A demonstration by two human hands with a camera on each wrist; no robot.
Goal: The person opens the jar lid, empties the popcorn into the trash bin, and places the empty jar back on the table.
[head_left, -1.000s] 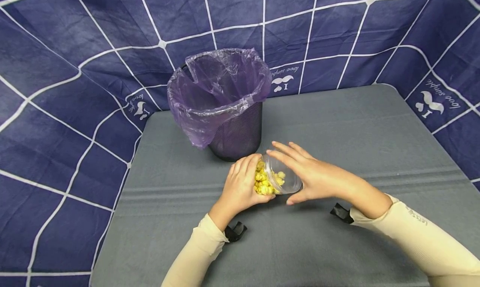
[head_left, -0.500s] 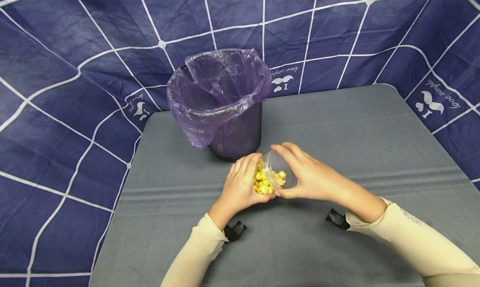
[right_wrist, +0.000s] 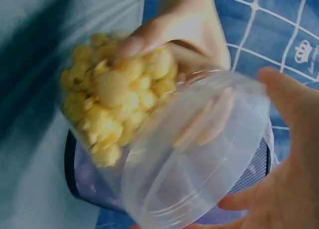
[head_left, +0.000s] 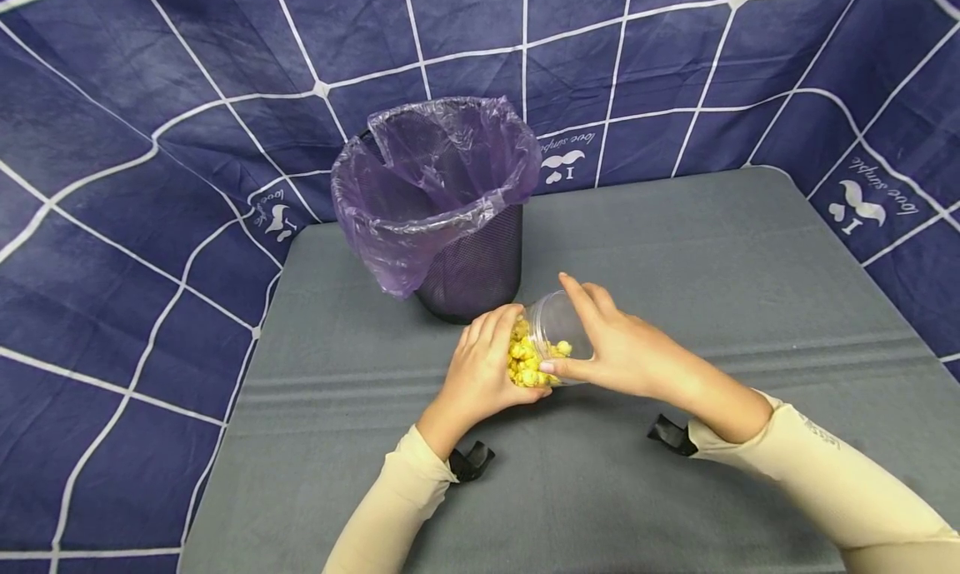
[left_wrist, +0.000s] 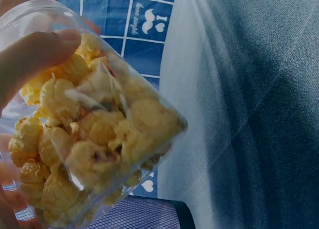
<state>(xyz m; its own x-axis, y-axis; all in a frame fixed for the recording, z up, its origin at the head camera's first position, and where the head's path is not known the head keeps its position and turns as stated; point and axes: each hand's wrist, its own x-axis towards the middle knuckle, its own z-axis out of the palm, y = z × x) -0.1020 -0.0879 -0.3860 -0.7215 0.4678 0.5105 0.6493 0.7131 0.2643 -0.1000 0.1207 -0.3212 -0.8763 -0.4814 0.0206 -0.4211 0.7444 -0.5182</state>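
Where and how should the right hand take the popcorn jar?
The jar is probably best taken by its round end, from the right: that end faces the right hand, and its circular shape suits a grip across opposite sides. The left hand holds the other end.

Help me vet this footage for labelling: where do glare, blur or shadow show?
Head: soft shadow on the gray surface below the clear jar. Left wrist: white glare streaks on the jar, bluish cast. Right wrist: popcorn and left hand look soft, perhaps motion blur.
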